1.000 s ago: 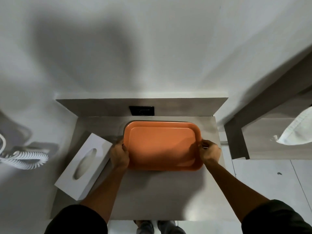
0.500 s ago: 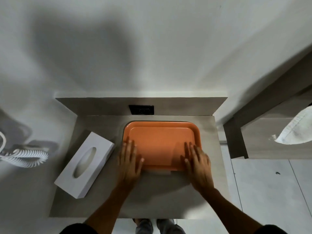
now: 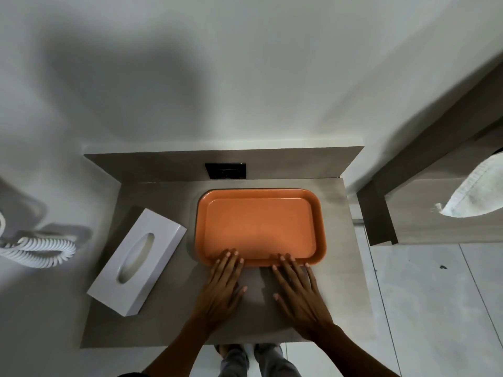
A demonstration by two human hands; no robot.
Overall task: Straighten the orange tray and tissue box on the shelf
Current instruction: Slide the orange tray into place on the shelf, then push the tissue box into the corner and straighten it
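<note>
- The orange tray sits empty and square on the shelf, its far rim near the back panel.
- Left hand and right hand lie flat, fingers spread, their tips touching the tray's near rim.
- The white tissue box lies askew left of the tray; no tissue shows in its slot.

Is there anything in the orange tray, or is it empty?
Empty. The orange tray shows only bare orange floor; just the fingertips of the left hand and right hand rest on its near rim.

White wall; tiled floor.
</note>
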